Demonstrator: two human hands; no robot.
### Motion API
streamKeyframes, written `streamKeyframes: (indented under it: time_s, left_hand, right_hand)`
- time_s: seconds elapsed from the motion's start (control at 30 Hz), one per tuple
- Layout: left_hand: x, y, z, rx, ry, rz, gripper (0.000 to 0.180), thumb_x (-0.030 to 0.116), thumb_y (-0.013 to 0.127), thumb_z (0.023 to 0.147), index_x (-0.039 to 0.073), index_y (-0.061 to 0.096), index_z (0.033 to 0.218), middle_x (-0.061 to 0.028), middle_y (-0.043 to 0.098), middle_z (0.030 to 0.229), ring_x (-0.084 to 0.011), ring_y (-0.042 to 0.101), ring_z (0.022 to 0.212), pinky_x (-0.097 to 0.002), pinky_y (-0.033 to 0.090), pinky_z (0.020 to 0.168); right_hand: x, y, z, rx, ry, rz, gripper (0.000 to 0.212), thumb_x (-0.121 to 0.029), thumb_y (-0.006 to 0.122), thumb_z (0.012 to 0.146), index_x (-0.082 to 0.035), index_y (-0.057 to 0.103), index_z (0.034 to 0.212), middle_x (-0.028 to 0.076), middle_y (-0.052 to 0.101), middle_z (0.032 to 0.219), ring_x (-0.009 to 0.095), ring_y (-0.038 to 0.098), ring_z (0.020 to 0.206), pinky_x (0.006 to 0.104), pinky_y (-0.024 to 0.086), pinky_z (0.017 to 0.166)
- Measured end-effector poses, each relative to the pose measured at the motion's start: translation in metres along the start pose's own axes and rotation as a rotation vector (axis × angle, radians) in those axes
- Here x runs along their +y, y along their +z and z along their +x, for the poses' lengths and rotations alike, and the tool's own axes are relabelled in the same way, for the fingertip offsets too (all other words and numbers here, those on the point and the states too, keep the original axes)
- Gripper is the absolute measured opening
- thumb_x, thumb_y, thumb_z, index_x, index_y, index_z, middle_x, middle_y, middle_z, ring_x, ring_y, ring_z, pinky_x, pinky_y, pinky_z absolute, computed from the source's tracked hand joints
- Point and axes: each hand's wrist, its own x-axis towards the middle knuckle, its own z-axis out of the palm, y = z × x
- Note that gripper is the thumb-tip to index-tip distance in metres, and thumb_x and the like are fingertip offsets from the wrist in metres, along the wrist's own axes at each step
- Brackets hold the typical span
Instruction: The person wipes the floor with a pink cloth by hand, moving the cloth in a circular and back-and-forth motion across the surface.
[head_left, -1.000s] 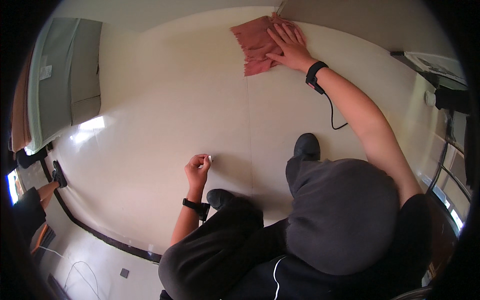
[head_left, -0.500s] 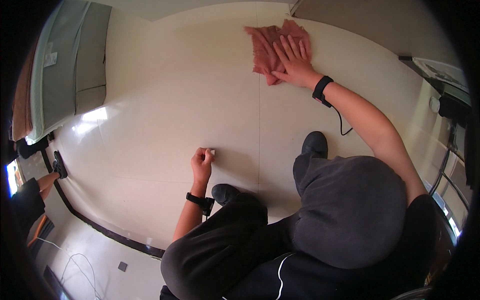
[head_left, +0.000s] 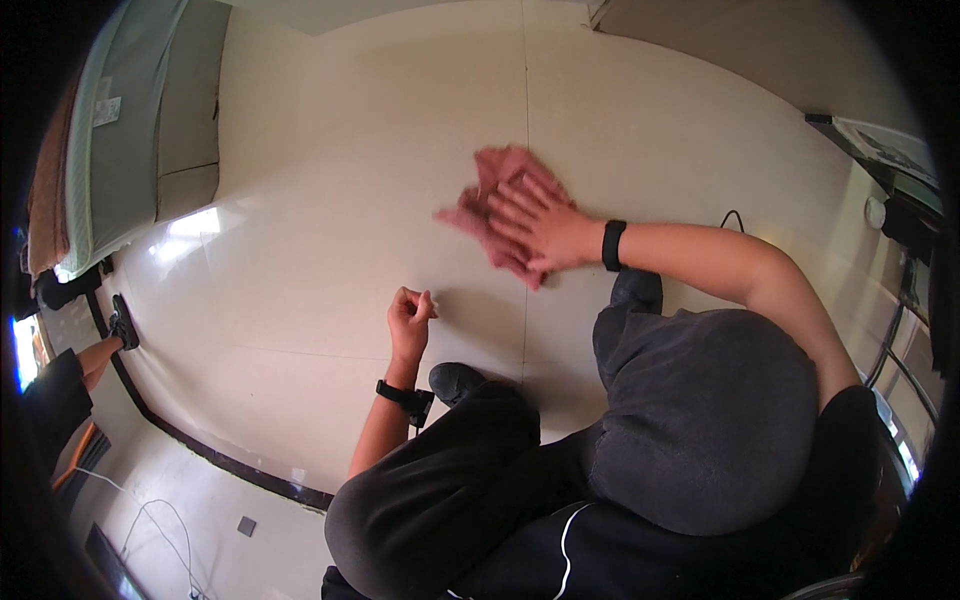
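The cloth (head_left: 512, 166) is pressed to the floor (head_left: 330, 250) under the wide-spread right hand (head_left: 545, 225). Presumably soft and light, it is best gathered just beyond that hand. A pale scrap (head_left: 434, 309) seems pinched by the left hand (head_left: 406, 313).

Apparently a home: grey bed (head_left: 186, 115)

Pink cloth (head_left: 472, 215) lies rumpled on the floor (head_left: 350, 180).

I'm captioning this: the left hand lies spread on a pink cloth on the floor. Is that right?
Not quite: the head view shows that it is the right hand that lies spread on a pink cloth on the floor.
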Motion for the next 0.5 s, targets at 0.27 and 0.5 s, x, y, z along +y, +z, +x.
streamKeyframes:
  time_s: [0.27,0.5]
  left_hand:
    - [0.000,0.005,0.005,0.038,-0.022,-0.168,0.030,-0.002,0.068,0.098,0.008,0.040,0.099,-0.0107,0.066,0.090,-0.0190,0.070,0.077,-0.0361,0.066,0.070]
    - [0.007,-0.001,-0.002,0.038,-0.133,-0.286,0.031,-0.006,0.067,0.096,0.008,0.040,0.099,-0.0091,0.062,0.093,-0.0244,0.072,0.087,-0.0408,0.067,0.076]
  right_hand:
    - [-0.060,0.049,-0.033,-0.179,-0.454,0.018,0.083,-0.049,0.062,0.092,-0.016,0.034,0.162,0.012,0.025,0.171,0.033,0.012,0.161,0.0602,0.005,0.128]
    - [0.004,-0.006,-0.017,-0.190,-0.296,0.151,0.108,-0.038,0.091,0.061,-0.025,0.043,0.157,0.001,0.033,0.169,0.029,0.019,0.159,0.0513,0.019,0.130]
